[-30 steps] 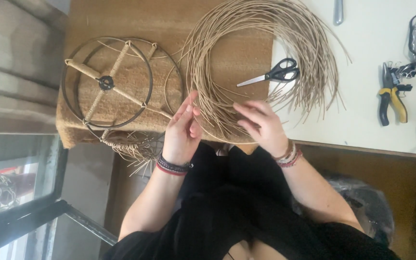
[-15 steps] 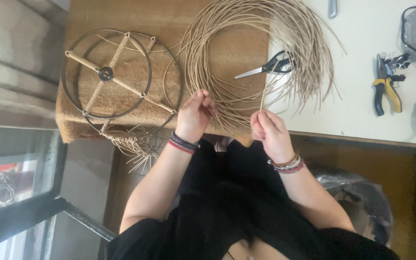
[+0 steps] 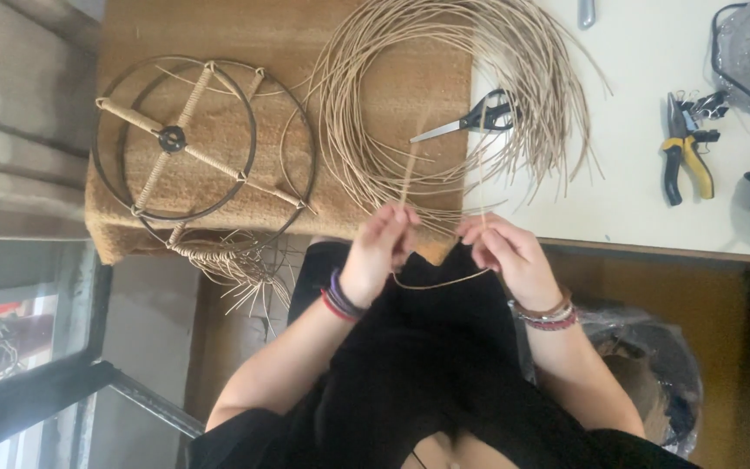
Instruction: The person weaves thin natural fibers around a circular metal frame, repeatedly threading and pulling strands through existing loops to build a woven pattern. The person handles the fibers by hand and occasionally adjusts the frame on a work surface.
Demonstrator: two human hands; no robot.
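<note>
My left hand [image 3: 381, 246] and my right hand [image 3: 508, 254] each pinch one thin tan cane strand [image 3: 441, 283]. The strand sags in a shallow loop between them, over my black clothing. Its two ends run up from my fingers toward a large loose coil of cane strands [image 3: 366, 130] that lies across a brown woven mat [image 3: 375, 35] and a white table [image 3: 644, 200]. Both hands hover at the table's near edge, just below the coil. Black-handled scissors [image 3: 472, 118] lie inside the coil.
A round metal wire frame [image 3: 191, 146] with cane-wrapped spokes lies on the mat at left, loose strands hanging off its near side. Yellow-handled pliers [image 3: 684, 153] and dark objects sit on the table at right. A plastic-lined bin [image 3: 653, 365] stands under the table.
Both hands have drawn back from the coil toward my body. A single strand has come out with them and now hangs looped between the two hands.
</note>
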